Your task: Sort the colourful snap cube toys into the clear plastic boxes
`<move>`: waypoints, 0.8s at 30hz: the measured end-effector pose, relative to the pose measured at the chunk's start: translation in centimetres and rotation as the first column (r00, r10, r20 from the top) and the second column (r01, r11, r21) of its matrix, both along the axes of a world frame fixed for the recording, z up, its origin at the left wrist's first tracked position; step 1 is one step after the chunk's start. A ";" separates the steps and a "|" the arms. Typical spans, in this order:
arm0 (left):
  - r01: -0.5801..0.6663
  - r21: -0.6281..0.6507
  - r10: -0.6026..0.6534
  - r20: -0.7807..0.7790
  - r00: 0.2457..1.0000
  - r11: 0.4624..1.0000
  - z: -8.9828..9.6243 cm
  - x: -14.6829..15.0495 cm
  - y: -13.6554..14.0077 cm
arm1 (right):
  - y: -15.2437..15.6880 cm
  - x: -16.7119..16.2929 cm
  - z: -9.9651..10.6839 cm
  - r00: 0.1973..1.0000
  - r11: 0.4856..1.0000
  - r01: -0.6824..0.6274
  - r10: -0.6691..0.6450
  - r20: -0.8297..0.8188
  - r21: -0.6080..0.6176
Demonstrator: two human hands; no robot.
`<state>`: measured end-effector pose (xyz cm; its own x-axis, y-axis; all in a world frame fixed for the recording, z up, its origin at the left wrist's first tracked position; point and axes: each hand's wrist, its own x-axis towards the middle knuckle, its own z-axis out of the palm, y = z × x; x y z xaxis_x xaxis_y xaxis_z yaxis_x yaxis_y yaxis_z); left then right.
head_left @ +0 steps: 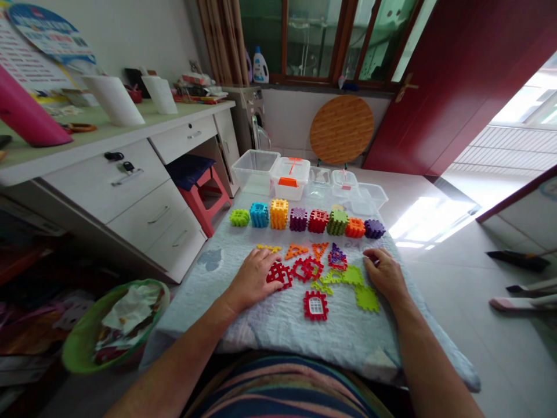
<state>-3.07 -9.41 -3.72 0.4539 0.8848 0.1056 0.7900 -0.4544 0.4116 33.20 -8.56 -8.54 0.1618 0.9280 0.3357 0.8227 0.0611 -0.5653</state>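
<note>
My left hand (255, 277) lies on the cloth with thumb and fingers apart, touching the red interlocking plastic tiles (281, 276) at its right. On the cloth's right side rests my right hand (386, 274), loosely curled, with a gap between thumb and forefinger and nothing visible in it. Nearest to it are flat green tiles (368, 298). Between the hands lie more red tiles (307, 269), a red window tile (315, 306), orange triangles (296, 251) and a purple triangle (336, 254) over a red piece. A yellow piece (268, 248) shows just beyond my left fingers.
Stacked tiles form a row across the table (261, 331), among them a blue stack (259, 215) and a yellow stack (279, 214). Behind them stand clear plastic bins (256, 168) and a lidded box (290, 177). A stool (202, 183) and a waste basket (73, 348) are at left.
</note>
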 end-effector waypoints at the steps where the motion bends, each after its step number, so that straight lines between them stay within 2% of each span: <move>1: 0.011 -0.023 -0.011 0.024 1.000 1.000 0.2 0.1 0.0 | 0.0 0.0 0.0 1.000 1.000 0.002 -0.002 -0.002 -0.001; 4: 0.038 -0.048 -0.035 0.061 0.998 0.998 0.6 0.5 0.0 | 0.0 -0.1 0.1 1.000 1.000 0.003 -0.003 -0.005 -0.007; 8: -0.025 0.136 0.032 -0.046 0.998 0.990 0.4 0.9 0.1 | 0.0 -0.1 0.1 1.000 1.000 0.002 -0.002 -0.003 -0.008; 10: -0.008 0.171 0.026 -0.108 0.994 0.985 0.1 0.7 0.0 | 0.0 0.0 0.1 1.000 1.000 0.002 -0.002 0.000 -0.006; 12: 0.051 0.122 -0.036 -0.121 0.992 0.991 -0.1 0.3 -0.1 | -0.1 0.0 0.1 1.000 1.000 -0.001 0.001 0.003 -0.005; 16: 0.165 0.006 -0.165 -0.033 0.986 0.986 0.0 -1.0 -0.3 | -0.1 -0.1 0.1 1.000 1.000 -0.002 0.002 -0.009 -0.001; 20: 0.143 0.007 -0.143 -0.024 0.989 0.990 0.4 -1.8 -0.1 | -0.1 -0.2 0.1 1.000 1.000 0.002 -0.002 -0.022 -0.001; 24: 0.118 -0.071 -0.124 -0.095 0.988 0.991 0.7 -2.2 0.5 | -0.1 -0.1 0.1 1.000 1.000 -0.003 0.003 -0.026 -0.008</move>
